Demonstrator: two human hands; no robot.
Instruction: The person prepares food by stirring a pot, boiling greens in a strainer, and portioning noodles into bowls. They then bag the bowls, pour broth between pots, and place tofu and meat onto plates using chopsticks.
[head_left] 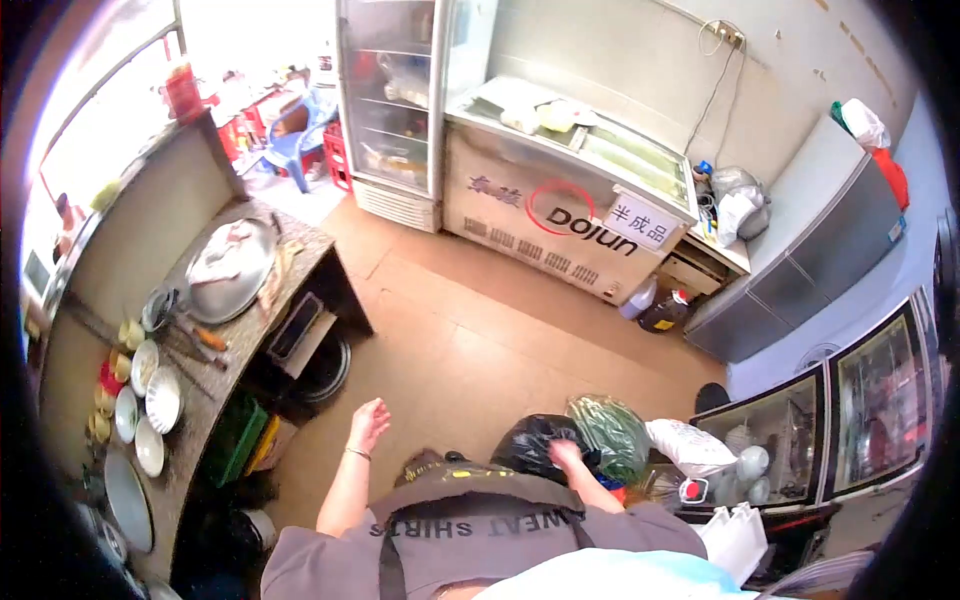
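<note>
Out over the tiled floor, my left hand (370, 425) is raised with its fingers loosely bent and nothing visible in them. My right hand (566, 454) is at a black plastic bag (527, 446) in front of my body, its fingers closed on the bag's upper right side. Against that bag rests a green, filled plastic bag (612, 432). A white sack (690, 447) lies farther right. The lower part of the black bag is hidden by my apron (480, 505).
On the left runs a counter (225, 345) with a round metal tray (235, 275), several bowls (150, 445) and utensils. A chest freezer (540, 215) and an upright glass-door fridge (392, 120) stand ahead. At right are a grey refrigerator (780, 270) and a glass-door cabinet (785, 440).
</note>
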